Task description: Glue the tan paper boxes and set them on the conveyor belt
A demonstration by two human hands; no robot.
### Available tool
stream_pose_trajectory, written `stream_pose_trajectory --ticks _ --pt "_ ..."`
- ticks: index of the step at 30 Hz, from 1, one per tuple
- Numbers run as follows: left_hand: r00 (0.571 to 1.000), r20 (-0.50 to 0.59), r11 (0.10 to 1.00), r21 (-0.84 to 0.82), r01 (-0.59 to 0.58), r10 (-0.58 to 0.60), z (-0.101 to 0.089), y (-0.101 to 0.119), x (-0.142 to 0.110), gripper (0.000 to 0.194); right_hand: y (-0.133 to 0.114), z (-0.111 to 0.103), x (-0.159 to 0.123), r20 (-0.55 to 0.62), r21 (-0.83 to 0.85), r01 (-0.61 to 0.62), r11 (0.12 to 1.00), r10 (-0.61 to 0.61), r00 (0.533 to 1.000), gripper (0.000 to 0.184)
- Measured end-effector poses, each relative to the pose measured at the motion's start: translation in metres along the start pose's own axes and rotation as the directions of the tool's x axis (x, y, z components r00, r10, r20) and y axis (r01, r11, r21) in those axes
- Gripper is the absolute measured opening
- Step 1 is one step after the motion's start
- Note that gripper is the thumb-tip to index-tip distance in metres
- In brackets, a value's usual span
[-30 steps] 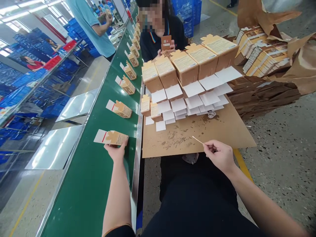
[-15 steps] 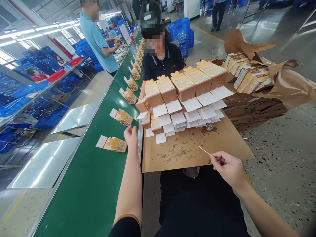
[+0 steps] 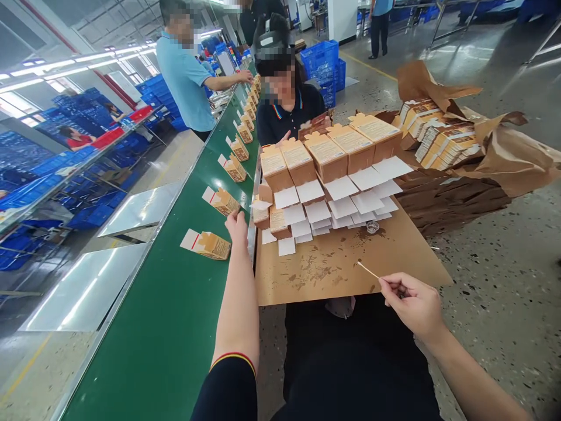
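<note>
Two small tan cartons with raised white flaps stand nearest me on the green conveyor belt (image 3: 144,351). At the lower right corner of the farther carton (image 3: 222,200) is my left hand (image 3: 237,227), its fingers drawn together on the corner. The nearer carton (image 3: 210,244) stands apart from that hand, its white flap edged by a red strip. Over the front of the cardboard sheet (image 3: 350,279), my right hand (image 3: 412,301) pinches a thin cotton swab (image 3: 368,269) whose tip points left and up. A small clear round container (image 3: 372,227) rests on the sheet.
Large tan cartons (image 3: 331,155) are stacked ahead, white flaps jutting toward me. Behind them a co-worker (image 3: 284,117) handles a brown carton. Another person (image 3: 184,82) reaches over the belt's far side. Bundled flat cartons (image 3: 447,143) lie in torn brown paper at right.
My left hand has let go of the nearest carton and moved forward to the one beyond it. My right hand keeps the swab, shifted slightly right. The view has tilted up.
</note>
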State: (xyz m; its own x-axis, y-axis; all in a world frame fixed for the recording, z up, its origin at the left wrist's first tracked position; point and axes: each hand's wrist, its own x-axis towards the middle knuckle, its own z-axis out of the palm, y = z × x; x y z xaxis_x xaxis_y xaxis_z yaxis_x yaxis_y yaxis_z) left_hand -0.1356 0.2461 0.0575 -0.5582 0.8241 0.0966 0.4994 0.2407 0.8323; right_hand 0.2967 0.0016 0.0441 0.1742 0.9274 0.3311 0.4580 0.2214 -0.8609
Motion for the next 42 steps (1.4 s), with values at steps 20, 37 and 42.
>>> stream_pose_trajectory --ticks 20,37,42 --pt "0.961 -0.266 0.924 -0.346 -0.163 0.07 -0.013 0.047 -0.004 0.04 -0.004 0.005 0.002 -0.019 0.057 -0.094 0.994 0.095 0.995 0.04" --pt "0.848 -0.041 0.65 -0.663 0.372 -0.528 -0.06 -0.099 -0.314 0.051 0.013 -0.008 0.015 0.027 0.018 -0.128 0.992 0.127 0.992 0.035" --pt "0.954 0.028 0.898 -0.332 0.289 -0.297 -0.088 -0.088 -0.312 0.06 0.032 -0.025 0.053 -0.061 -0.183 -0.121 0.976 0.111 0.992 0.027"
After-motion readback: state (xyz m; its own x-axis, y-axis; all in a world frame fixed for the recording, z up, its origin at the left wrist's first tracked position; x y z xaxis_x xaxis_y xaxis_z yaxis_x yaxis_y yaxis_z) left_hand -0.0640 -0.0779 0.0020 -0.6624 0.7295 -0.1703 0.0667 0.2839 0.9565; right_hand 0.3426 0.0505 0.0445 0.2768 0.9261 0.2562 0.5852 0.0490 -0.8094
